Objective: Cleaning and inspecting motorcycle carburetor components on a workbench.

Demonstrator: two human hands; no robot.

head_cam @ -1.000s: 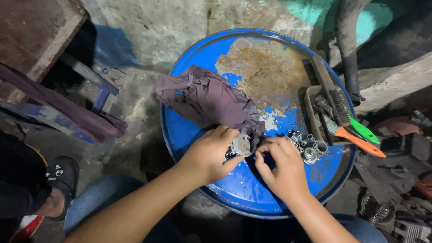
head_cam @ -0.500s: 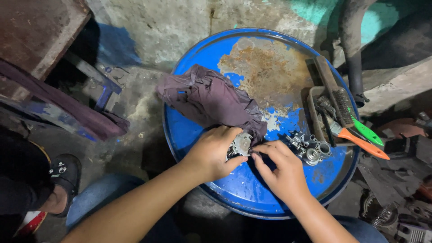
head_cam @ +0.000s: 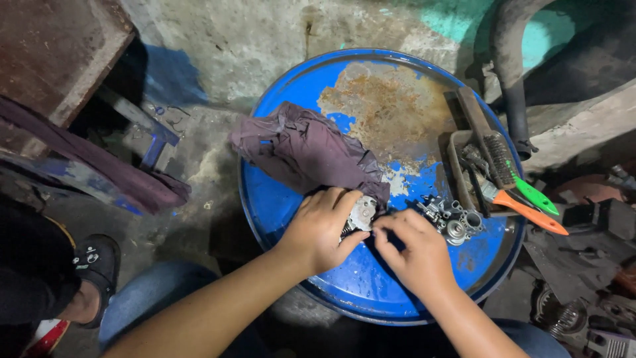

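A blue drum lid (head_cam: 291, 212) bears a purple rag (head_cam: 311, 149), just above the grip. The left hand (head_cam: 321, 229) is closed around a small grey metal part (head_cam: 362, 213); the right hand (head_cam: 416, 252) pinches its edge. More metal parts (head_cam: 454, 220) lie just right.

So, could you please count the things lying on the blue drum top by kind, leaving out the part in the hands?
Cloth rag: 1
Wire brush: 1
Tools with coloured handles, orange and green: 2
Cluster of small metal parts: 1
Shallow tray: 1
Total: 6
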